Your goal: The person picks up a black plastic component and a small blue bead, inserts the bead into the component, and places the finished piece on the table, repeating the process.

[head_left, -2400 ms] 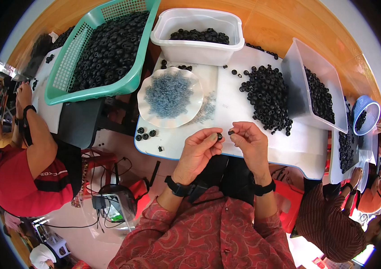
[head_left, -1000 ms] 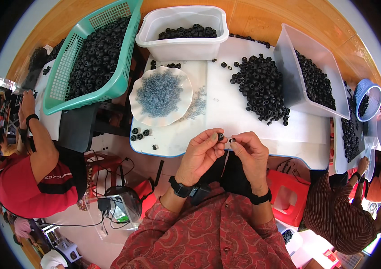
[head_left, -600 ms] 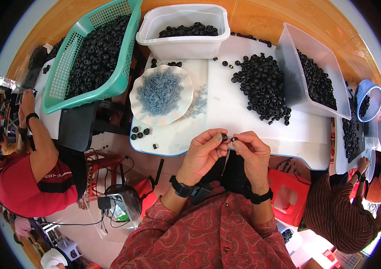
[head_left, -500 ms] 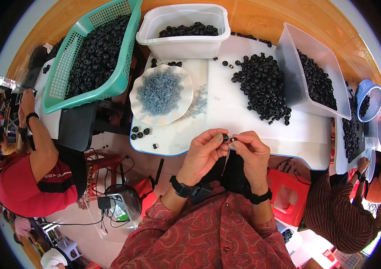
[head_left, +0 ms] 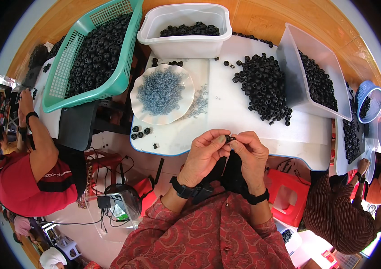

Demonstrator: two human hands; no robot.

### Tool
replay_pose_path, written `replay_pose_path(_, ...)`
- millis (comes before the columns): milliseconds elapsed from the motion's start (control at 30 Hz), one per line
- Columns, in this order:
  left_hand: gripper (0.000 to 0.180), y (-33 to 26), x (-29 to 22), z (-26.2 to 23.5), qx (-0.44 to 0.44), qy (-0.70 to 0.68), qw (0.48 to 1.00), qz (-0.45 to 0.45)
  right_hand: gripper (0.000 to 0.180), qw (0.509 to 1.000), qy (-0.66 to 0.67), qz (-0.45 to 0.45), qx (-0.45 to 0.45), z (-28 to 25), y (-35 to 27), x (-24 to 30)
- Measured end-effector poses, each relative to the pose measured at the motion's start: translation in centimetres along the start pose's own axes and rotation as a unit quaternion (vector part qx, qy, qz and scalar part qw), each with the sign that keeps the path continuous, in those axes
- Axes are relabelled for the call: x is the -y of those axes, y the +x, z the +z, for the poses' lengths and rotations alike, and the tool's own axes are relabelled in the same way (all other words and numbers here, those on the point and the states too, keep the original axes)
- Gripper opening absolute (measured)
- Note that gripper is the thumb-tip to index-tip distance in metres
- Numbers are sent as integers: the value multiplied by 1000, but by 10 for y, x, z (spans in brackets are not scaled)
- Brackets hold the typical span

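Observation:
Close to the table's front edge, my left hand [head_left: 205, 154] and my right hand [head_left: 250, 157] meet fingertip to fingertip. Each pinches a small black plastic part [head_left: 229, 139], and the two parts now touch or overlap; my fingers cover most of them. Beyond my left hand, a white scalloped plate [head_left: 137, 109] holds a heap of tiny clear bluish pieces [head_left: 161, 91], some spilled beside it. A pile of black round hollow parts [head_left: 264, 85] lies on the white tabletop [head_left: 233, 110]. Several loose black parts [head_left: 140, 134] sit near the left table edge.
A green basket [head_left: 56, 96] of black parts stands at the left. Behind the plate is a white tub [head_left: 186, 47], and a translucent bin [head_left: 291, 67] leans at the right. People work on both sides; a red stool [head_left: 287, 197] is at my right.
My fingertips have drawn together. The two black parts, held slightly apart before, now meet between them. The containers and piles look the same.

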State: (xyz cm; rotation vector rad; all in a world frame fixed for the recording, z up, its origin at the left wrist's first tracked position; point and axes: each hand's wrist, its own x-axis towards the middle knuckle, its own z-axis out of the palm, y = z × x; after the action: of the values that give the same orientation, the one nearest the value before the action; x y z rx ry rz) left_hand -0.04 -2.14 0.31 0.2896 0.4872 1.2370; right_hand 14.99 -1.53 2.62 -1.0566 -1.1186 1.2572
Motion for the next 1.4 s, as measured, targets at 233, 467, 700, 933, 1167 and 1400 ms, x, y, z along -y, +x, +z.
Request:
replay_pose_path(233, 22, -1, 0, -2, 0, 10, 1000, 4, 15, 1000, -10, 16, 0, 1, -1, 1)
replay_pose_path(467, 23, -3, -1, 0, -14, 26, 999, 20, 15, 999, -15, 28, -8, 3, -3, 3)
replay_pose_path(700, 22, -4, -1, 1, -35, 74, 996, 46, 13, 993, -112, -32, -13, 7, -3, 3)
replay_pose_path(933, 18, -6, -8, 3, -43, 228, 967, 101, 12, 983, -152, -99, 19, 8, -4, 5)
replay_pose_path(1167, 18, -7, -12, 5, -31, 300, 948, 104, 11, 982, -170, -68, 36, 5, -1, 15)
replay_pose_path(1400, 22, -5, -8, 1, -31, 184, 982, 37, 10, 977, -210, -43, 17, 9, -2, 25)
